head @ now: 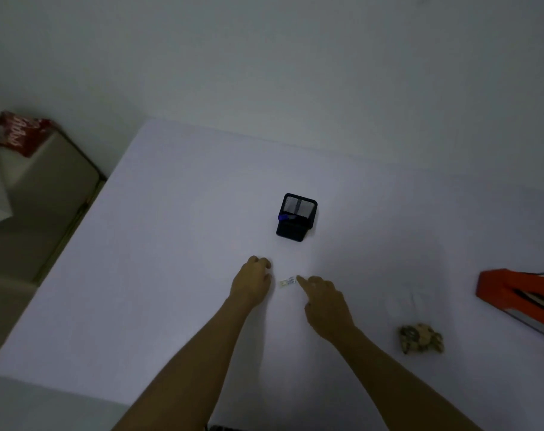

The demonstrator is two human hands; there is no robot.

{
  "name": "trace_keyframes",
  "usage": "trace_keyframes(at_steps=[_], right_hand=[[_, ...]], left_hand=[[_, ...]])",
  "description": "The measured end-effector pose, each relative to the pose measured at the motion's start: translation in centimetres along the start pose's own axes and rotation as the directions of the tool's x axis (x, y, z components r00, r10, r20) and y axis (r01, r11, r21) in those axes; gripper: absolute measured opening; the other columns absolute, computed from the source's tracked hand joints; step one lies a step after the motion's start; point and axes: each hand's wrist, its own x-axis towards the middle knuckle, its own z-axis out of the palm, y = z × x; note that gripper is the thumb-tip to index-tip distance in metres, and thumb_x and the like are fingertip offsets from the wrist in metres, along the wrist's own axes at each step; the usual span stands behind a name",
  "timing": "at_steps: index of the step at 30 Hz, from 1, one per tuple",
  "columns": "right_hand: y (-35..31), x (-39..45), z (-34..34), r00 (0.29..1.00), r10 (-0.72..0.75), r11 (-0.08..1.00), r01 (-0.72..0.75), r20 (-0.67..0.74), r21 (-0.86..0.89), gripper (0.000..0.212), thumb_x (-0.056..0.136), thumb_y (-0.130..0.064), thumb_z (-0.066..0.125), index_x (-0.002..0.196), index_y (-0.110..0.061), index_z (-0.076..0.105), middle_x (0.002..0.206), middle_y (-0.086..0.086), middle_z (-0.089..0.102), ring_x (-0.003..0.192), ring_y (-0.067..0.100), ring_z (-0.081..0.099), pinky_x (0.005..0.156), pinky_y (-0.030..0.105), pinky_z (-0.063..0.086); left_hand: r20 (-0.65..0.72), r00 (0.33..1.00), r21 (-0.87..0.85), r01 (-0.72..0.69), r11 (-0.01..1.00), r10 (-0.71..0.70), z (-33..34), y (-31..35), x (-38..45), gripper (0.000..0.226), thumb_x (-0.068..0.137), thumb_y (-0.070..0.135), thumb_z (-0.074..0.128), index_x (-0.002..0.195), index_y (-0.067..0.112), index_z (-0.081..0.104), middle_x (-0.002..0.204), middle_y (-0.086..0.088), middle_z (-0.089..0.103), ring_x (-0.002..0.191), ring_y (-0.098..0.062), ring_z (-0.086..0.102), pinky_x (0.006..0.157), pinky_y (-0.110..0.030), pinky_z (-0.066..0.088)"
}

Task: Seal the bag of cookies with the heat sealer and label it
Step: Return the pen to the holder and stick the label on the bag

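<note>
Small label between both hands on white counter; risk of misplacing it.

Left hand, grip curled, holding nothing; small pale printed label strip lies flat; right hand grip has forefinger extended, touching the strip. Sticker may curl or stick to the finger. Clear cookie bag, crumpled, well apart right, beside orange heat sealer.

Label between hands, pen holder behind

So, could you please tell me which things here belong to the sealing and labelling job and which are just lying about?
For the job:
heat sealer
bag of cookies
label
pen holder

Lying about:
red packet
</note>
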Motion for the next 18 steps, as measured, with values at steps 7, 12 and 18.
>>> trace_keyframes(at_steps=[7,12,18], right_hand=[[-0.2,0.2,0.5,0.999,-0.003,0.992,0.009,0.047,-0.124,0.063,0.092,-0.012,0.046,0.150,-0.025,0.024,0.153,0.010,0.025,0.128,0.028,0.037,0.097,0.038,0.041],[-0.7,0.1,0.4,0.995,0.025,0.994,-0.014,0.101,-0.111,0.067,0.092,-0.014,0.049,0.151,-0.025,0.019,0.157,0.009,0.016,0.135,0.029,0.028,0.100,0.039,0.040],[-1.2,0.2,-0.5,0.988,0.050,0.998,-0.044,0.144,-0.048,0.064,0.093,-0.015,0.049,0.151,-0.024,0.023,0.157,0.008,0.017,0.137,0.031,0.027,0.104,0.043,0.039]], left_hand=[[0.020,1.000,-0.008,-0.006,1.000,0.007,2.1,0.9,-0.3,0.025,0.095,0.017,0.053,0.116,0.006,0.059,0.116,-0.012,0.054,0.099,-0.028,0.059,0.085,-0.037,0.051],[0.019,1.000,-0.055,0.025,0.998,-0.024,2.8,2.0,0.1,0.033,0.089,0.038,0.063,0.102,0.008,0.062,0.102,-0.008,0.056,0.086,-0.023,0.059,0.078,-0.036,0.053],[-0.039,0.996,-0.205,0.075,0.976,-0.085,3.3,2.5,0.0,0.007,0.091,0.008,0.057,0.088,0.005,0.062,0.080,-0.005,0.063,0.072,-0.019,0.059,0.066,-0.029,0.047]])
